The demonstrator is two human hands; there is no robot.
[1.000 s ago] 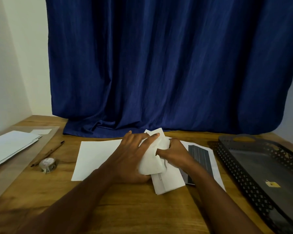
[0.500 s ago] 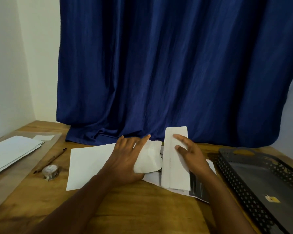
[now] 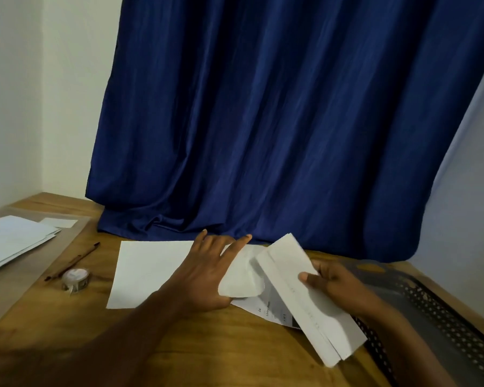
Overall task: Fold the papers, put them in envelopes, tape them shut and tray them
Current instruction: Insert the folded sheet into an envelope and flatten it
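The right hand pinches a folded paper by its long edge, thumb on top, lifting it clear of the table and tilting it toward the near right — likely so it can be slid into an envelope. The left hand lies with fingers spread and fairly straight, pressing on a curled white piece, probably the envelope or its flap, though I cannot tell which. It holds that in place at mid-table. Beneath both lies a printed sheet, and a blank sheet waits to the left. The tape roll sits near the left, beside a pen; the dark tray stands at the right — handy for finished envelopes.
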